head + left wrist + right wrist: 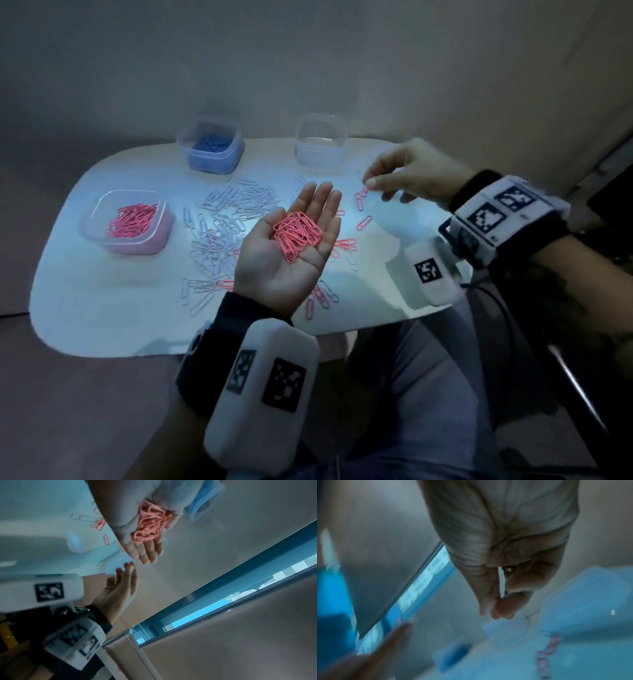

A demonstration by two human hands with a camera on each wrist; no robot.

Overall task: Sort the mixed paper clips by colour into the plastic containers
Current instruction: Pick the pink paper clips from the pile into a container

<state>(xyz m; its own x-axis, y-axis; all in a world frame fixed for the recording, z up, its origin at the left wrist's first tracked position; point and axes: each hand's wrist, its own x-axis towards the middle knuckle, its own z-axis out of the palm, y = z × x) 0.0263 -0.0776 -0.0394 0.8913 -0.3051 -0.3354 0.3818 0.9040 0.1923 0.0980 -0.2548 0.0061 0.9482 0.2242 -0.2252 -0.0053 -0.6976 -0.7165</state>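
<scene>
Three square, rounded-corner containers of clear, thin plastic stand on the smooth white tabletop [102,308]. At the left, the pink-tinted container [99,236] holds a loose tangle of pink clips [132,219]. Farther back, the blue-tinted container [212,161] holds blue clips [211,142], too heaped to count. The clear container [320,156] to its right looks bare inside.

Between them, a wide scatter of white clips [233,212] lies flat on the tabletop, thin bent-wire loops with a glossy coating, far too many to count, with a few pink ones mixed in at the near edge.

The left hand [291,253] floats palm up above this scatter, fingers [320,200] released and nearly straight, cupping a small heap of pink clips [298,234] on the palm; the left wrist view shows the same heap [150,524] as a knot of overlapping loops.

Right of it, several single pink clips [363,222] lie apart on the tabletop. The right hand [411,174] hangs over them, thumb and forefinger tips pinched together on one pink clip [364,190], the other fingers loosely curled. The right wrist view is blurred and shows only the fingertips [498,609] meeting.

Both wrists carry padded white camera housings with black square markers.
</scene>
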